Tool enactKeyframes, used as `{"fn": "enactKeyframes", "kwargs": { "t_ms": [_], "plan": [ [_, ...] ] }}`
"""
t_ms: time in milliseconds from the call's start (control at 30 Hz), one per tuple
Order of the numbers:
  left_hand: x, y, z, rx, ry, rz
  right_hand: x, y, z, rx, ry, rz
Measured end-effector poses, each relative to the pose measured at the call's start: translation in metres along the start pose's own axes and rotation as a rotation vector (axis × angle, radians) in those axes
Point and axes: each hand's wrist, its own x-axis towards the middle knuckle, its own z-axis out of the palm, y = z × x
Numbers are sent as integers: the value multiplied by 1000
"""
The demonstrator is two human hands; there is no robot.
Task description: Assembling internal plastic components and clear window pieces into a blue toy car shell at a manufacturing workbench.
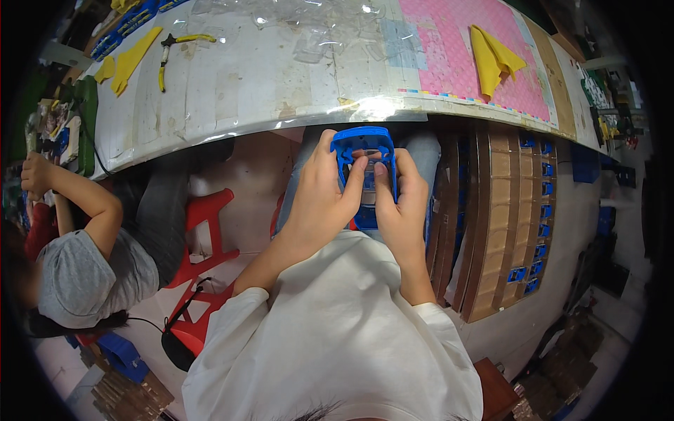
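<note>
A blue plastic shell (361, 132), shaped like a toy car body with window openings, is held over my lap just in front of the table edge. My left hand (321, 188) is closed around its left side, the thumb inside the opening. On the other side my right hand (403, 195) grips the right edge, with its thumb also pressed into the shell. A see-through piece seems to sit under the thumbs, but its outline is partly hidden. Lower down, between my wrists, more blue plastic (366, 216) shows; what it belongs to I cannot make out.
The white table (232, 84) ahead bears clear plastic pieces (316, 24), yellow-handled pliers (166, 43), yellow cloths (491, 59) and a pink sheet (449, 42). Divided cardboard trays (500, 210) with blue parts stand right. A co-worker (98, 274) sits left, near a red stool (210, 228).
</note>
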Motion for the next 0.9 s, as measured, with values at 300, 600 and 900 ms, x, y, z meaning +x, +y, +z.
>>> {"fn": "enactKeyframes", "kwargs": {
  "t_ms": [300, 600, 900],
  "plan": [
    [-1, -8, 4, 19, 35, 50, 0, -2, 0, -77, -14, -1],
    [5, -11, 1, -7, 168, 136, -5, 6, -8, 202, -223, 136],
    [6, -14, 3, 2, 137, 119, -8, 15, -5, 195, -215, 187]
  ]
}}
